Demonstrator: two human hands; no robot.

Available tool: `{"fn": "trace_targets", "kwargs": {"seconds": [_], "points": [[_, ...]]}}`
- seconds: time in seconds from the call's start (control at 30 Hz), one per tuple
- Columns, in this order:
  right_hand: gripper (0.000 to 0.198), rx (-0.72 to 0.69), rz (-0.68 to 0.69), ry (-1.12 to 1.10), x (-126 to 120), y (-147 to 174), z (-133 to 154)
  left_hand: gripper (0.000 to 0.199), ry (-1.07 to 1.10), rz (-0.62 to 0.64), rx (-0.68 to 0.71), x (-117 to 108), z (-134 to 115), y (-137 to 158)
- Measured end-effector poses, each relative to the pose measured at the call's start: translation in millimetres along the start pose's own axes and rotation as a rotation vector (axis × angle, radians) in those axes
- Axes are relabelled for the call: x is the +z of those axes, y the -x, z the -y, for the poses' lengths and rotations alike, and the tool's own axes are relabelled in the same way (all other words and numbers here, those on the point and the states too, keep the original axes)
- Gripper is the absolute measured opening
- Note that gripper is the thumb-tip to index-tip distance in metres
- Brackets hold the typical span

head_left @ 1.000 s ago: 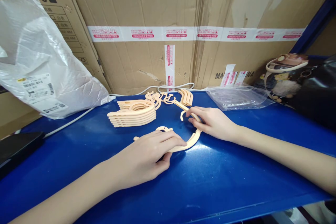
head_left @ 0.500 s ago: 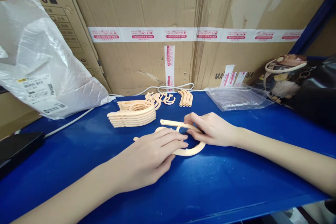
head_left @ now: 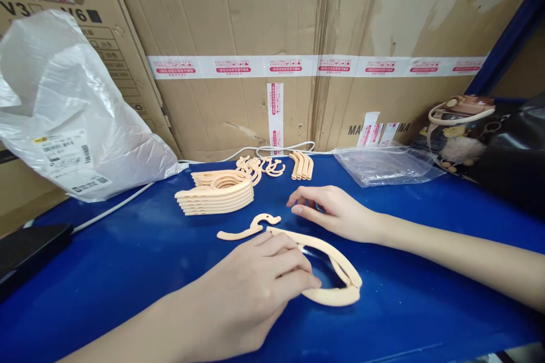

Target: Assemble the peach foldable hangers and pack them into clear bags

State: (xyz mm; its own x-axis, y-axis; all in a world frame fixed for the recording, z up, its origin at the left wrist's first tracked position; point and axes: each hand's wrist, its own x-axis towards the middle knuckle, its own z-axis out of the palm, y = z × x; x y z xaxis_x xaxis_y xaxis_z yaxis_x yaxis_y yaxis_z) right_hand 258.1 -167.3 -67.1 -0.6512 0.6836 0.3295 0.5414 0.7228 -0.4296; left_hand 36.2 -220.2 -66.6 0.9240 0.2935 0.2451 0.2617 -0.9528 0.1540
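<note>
Currently, left hand [head_left: 266, 286] closed on a cream hanger frame [head_left: 327, 247], on or just above the blue desk [head_left: 409, 306], right hand [head_left: 338, 212] beyond it, thumb and fingers slightly parted, hook piece [head_left: 242, 233] nearby, stacked pieces [head_left: 217, 204] farther back.

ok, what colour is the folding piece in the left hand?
The folding piece is plain pale peach, best in the head view.

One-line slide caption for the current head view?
Left hand holds a curved cream frame at a blue tabletop, right hand beside it, stacked cream pieces beyond.
</note>
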Motion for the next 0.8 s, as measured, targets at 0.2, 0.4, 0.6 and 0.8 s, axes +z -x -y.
{"fn": "trace_targets", "kwargs": {"seconds": [0.2,0.4,0.6,0.8], "points": [[0.034,-0.075,0.124,0.099,8.0,-31.5,-7.3,0.042,-0.008,0.046,0.051,-0.1,-1.0,-1.5],[0.017,-0.091,0.098,0.062,15.6,-41.4,-11.7,0.04,0.034,0.058,-0.013,-2.8,5.8,2.1],[0.021,0.066,-0.037,-0.272,-7.5,-25.1,-20.9,0.028,0.15,0.085,-0.098,-12.3,3.6,-1.3],[0.028,0.349,-0.384,-0.659,-30.9,-3.2,-26.3,0.014,0.094,0.039,-0.484,-9.3,-7.6,-15.3]]}}
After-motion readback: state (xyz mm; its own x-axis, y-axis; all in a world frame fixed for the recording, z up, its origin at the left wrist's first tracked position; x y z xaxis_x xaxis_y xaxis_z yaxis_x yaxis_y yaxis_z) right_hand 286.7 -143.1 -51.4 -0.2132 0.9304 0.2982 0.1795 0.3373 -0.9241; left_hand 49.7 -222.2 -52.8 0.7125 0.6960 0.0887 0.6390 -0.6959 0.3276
